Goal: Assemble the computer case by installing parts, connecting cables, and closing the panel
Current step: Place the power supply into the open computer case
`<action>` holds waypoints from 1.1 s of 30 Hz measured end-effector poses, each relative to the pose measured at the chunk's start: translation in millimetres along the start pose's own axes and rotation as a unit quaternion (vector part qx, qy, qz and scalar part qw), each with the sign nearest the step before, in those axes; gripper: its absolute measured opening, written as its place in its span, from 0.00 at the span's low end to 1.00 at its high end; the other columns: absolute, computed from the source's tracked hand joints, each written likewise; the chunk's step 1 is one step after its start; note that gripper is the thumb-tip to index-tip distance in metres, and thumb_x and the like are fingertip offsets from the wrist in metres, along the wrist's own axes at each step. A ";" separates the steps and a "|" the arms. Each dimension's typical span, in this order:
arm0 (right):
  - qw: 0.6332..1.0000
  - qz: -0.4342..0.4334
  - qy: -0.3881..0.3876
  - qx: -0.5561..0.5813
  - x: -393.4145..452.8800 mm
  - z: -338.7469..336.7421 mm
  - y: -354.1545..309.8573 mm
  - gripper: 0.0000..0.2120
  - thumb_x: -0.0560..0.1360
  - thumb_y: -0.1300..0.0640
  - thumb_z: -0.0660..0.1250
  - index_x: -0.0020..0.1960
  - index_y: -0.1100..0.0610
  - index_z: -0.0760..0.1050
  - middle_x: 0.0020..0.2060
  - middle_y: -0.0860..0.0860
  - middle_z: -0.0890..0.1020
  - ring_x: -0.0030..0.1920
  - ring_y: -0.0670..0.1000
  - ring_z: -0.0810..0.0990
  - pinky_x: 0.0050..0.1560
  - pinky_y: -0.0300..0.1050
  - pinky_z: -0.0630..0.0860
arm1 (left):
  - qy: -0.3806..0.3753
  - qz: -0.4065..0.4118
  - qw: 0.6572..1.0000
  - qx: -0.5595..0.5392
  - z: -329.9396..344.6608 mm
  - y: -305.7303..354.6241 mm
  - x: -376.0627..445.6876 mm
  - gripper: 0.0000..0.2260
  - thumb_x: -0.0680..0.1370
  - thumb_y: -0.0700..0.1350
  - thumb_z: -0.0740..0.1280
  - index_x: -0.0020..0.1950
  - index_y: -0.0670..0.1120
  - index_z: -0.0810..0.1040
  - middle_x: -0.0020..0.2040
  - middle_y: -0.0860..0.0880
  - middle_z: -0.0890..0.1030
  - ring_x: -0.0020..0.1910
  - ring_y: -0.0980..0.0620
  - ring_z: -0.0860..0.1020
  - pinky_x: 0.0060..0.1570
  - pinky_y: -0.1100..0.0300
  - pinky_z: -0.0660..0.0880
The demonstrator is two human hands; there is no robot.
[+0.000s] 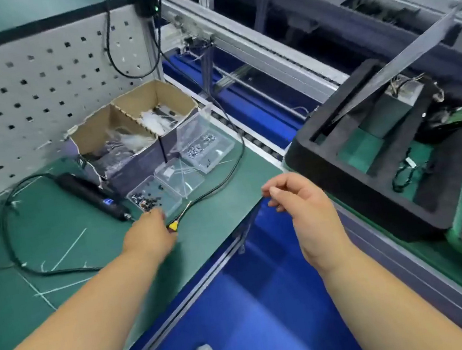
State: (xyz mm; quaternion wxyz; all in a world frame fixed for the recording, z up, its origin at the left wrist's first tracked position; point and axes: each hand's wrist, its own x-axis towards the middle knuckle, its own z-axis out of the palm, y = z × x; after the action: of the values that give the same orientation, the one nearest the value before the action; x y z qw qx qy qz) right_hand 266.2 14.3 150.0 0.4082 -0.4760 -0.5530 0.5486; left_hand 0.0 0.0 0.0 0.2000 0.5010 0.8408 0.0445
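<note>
left hand (150,233): reaching out at about 10 o'clock, fingers curling down over the yellow-handled screwdriver (180,216) lying on the green surface (62,228). Fingertips are hidden behind the knuckles, so I can't tell if it's actually gripping yet.

right hand (295,198): hovering at 1 o'clock off the surface edge, fingers loosely curled with thumb and forefinger nearly touching. Can't tell if it's pinching something tiny, too blurry.

screw tray (154,196): small clear tray with dark screws, sitting just past the left hand. Two more clear trays beyond it.

electric driver (93,194): black, corded, lying at 10 o'clock near the trays.

cardboard boxes (133,120): further back at 11 o'clock, holding what looks like white ties.

computer case (383,150): at 2 o'clock on the line, lying open, cables loose inside, side panel (403,61) propped up at an angle.

tip: I'd be grabbing the screwdriver by the handle, not the shaft, and picking screws before turning to the case. Keeping clear of the cord too.
</note>
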 end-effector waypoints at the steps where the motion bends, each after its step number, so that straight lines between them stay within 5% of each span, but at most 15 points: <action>1: 1.000 -0.003 0.001 0.002 2.0 4.8 0.2 0.06 0.72 0.57 0.63 0.44 0.54 0.79 0.40 0.45 0.82 0.42 0.40 0.78 0.45 0.29 0.73 | -0.018 0.005 1.000 0.025 -0.8 -1.3 -0.5 0.18 0.73 0.54 0.72 0.58 0.49 0.72 0.56 0.46 0.77 0.53 0.43 0.77 0.43 0.55 0.71; 16: 0.999 0.014 0.028 -0.012 2.7 -1.9 3.0 0.09 0.79 0.64 0.64 0.45 0.55 0.80 0.40 0.45 0.83 0.40 0.42 0.77 0.45 0.30 0.73 | -0.058 0.075 0.994 0.058 1.6 1.8 12.8 0.08 0.75 0.46 0.68 0.48 0.46 0.71 0.47 0.46 0.77 0.42 0.46 0.75 0.39 0.55 0.72; 19: 0.999 0.021 0.036 0.000 0.4 -13.1 1.5 0.06 0.75 0.57 0.64 0.45 0.55 0.80 0.41 0.45 0.83 0.40 0.42 0.77 0.45 0.31 0.73 | -0.074 0.057 0.993 -0.073 -8.3 11.7 7.4 0.06 0.73 0.47 0.70 0.45 0.48 0.75 0.38 0.49 0.81 0.36 0.49 0.79 0.37 0.57 0.76; 22: 0.998 0.028 0.057 0.011 -1.8 -28.3 -0.3 0.07 0.72 0.54 0.64 0.43 0.52 0.81 0.41 0.46 0.83 0.40 0.43 0.77 0.45 0.33 0.74 | -0.111 0.057 0.953 -0.277 -25.4 38.3 -4.5 0.03 0.74 0.45 0.70 0.43 0.48 0.78 0.32 0.50 0.81 0.31 0.51 0.78 0.38 0.56 0.77; 26: 0.997 0.040 0.072 0.014 -4.6 -52.8 -4.7 0.07 0.73 0.55 0.64 0.43 0.51 0.81 0.40 0.44 0.83 0.40 0.43 0.77 0.50 0.43 0.74 | -0.138 0.104 0.892 -0.418 -54.6 105.3 -25.9 0.02 0.77 0.41 0.68 0.44 0.46 0.77 0.34 0.51 0.79 0.36 0.52 0.75 0.42 0.59 0.74; 33: 0.993 0.029 0.101 0.050 -18.0 -114.7 -21.8 0.07 0.71 0.56 0.64 0.44 0.54 0.81 0.37 0.46 0.81 0.37 0.42 0.78 0.40 0.34 0.74 | -0.194 0.217 0.831 -0.475 -63.7 219.9 -69.0 0.04 0.76 0.37 0.69 0.45 0.45 0.78 0.35 0.50 0.78 0.35 0.54 0.74 0.38 0.65 0.74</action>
State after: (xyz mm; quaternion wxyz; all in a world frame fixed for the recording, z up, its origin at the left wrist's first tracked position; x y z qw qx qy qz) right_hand 380.0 23.0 180.5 0.4693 -0.5241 -0.4664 0.5362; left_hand 186.0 57.2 139.0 0.5576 0.5124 0.5296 0.3822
